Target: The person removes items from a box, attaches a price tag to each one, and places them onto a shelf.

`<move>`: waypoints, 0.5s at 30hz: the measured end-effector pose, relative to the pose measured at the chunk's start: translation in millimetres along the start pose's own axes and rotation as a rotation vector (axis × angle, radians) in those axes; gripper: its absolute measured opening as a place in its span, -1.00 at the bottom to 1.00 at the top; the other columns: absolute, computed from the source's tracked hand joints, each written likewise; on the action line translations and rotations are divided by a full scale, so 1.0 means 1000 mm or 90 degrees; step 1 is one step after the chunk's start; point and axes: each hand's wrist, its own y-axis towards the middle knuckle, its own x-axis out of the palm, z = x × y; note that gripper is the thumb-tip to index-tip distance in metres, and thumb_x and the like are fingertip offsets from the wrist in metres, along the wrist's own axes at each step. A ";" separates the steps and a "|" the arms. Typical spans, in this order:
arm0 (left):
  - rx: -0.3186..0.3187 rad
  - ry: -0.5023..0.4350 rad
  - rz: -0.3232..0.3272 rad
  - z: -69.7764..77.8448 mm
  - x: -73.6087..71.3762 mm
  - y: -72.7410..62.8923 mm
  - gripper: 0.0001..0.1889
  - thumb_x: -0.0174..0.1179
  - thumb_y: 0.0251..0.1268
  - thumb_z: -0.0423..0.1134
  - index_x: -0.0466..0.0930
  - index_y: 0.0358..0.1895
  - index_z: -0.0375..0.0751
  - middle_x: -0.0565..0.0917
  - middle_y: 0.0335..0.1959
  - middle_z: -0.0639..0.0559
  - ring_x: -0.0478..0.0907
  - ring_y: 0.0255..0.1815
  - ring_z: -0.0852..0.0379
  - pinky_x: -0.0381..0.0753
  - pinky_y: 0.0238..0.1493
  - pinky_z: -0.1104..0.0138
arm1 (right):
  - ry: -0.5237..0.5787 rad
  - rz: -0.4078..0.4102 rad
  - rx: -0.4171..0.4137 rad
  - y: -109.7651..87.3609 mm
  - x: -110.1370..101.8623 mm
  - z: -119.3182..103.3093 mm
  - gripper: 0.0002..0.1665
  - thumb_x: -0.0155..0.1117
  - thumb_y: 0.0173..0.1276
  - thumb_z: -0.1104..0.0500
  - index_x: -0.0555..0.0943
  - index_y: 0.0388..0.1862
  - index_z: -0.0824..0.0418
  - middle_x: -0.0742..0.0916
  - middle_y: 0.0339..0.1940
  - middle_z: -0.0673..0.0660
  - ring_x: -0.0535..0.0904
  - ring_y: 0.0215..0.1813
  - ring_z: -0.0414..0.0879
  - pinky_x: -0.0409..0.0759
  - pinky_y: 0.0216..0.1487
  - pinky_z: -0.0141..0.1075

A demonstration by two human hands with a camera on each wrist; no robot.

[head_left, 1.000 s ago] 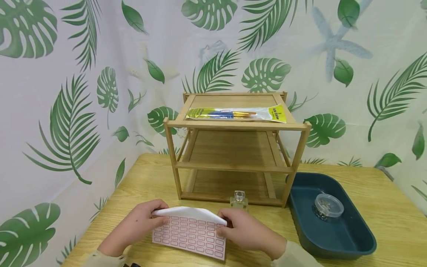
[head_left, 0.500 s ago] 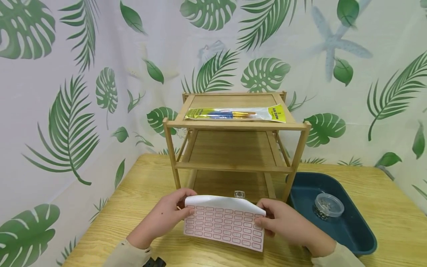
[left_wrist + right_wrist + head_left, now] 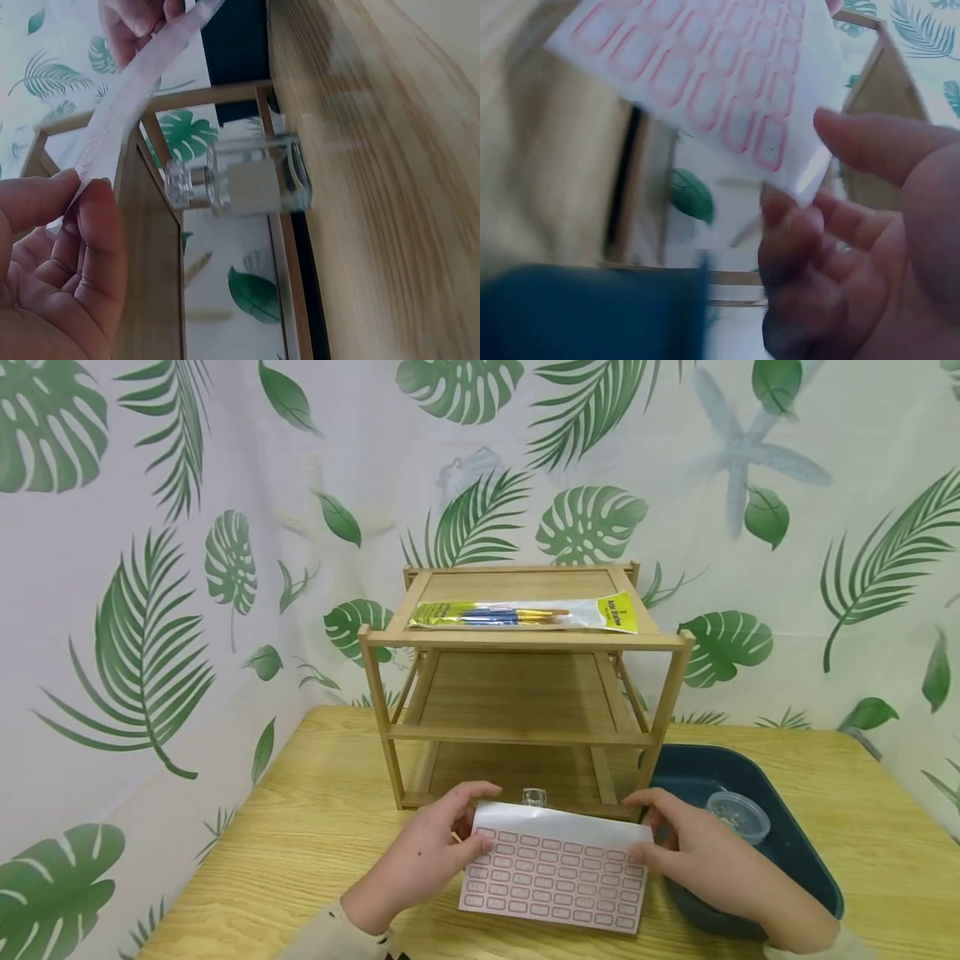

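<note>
Yellow wood-grain tabletop (image 3: 315,818). White paper sheet of red-outlined labels (image 3: 555,887), held up between left hand (image 3: 423,857) and right hand (image 3: 701,849), one side edge pinched by each; backed by clear glass bottle (image 3: 251,184), three-tiered wooden rack (image 3: 525,737).

Wooden table (image 3: 330,768), 3-tier rack (image 3: 521,693), tray (image 3: 693,783), bottle (image 3: 251,184)
</note>
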 end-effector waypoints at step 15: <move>0.033 -0.082 0.015 0.032 0.034 0.002 -0.75 0.30 0.42 -0.26 0.59 0.10 -0.03 0.57 -0.34 0.19 0.57 -0.31 0.29 0.64 -0.33 0.39 | -0.067 0.162 -0.281 -0.013 0.041 -0.073 -0.66 0.47 0.29 0.26 0.69 -0.01 -0.08 0.56 -0.15 -0.23 0.44 -0.39 -0.36 0.53 -0.41 -0.44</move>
